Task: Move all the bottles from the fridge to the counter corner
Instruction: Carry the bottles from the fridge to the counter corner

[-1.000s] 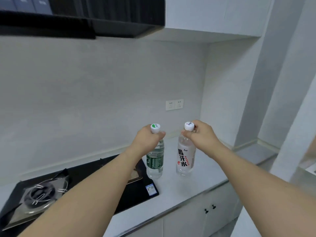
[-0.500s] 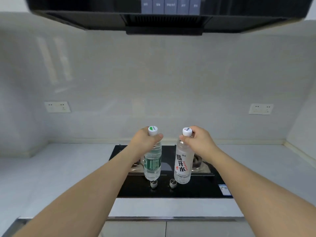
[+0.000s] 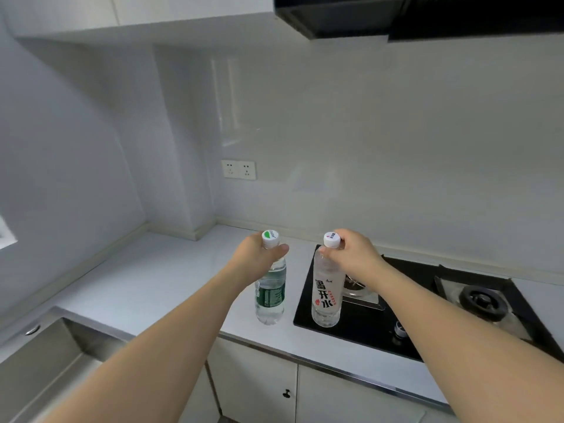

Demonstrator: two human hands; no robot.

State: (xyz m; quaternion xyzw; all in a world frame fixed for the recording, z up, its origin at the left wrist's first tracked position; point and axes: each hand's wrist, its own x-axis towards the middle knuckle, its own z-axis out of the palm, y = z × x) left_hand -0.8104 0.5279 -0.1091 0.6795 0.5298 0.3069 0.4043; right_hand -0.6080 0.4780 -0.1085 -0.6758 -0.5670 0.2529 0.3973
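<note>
Left hand grips green-labelled water bottle by the neck. Right hand pinches white-labelled water bottle at the cap, above the counter.

Black hob with burner at right; steel sink lower left; sockets on wall; hood above.

Green-labelled bottle, white-labelled bottle with black characters, black hob.
</note>
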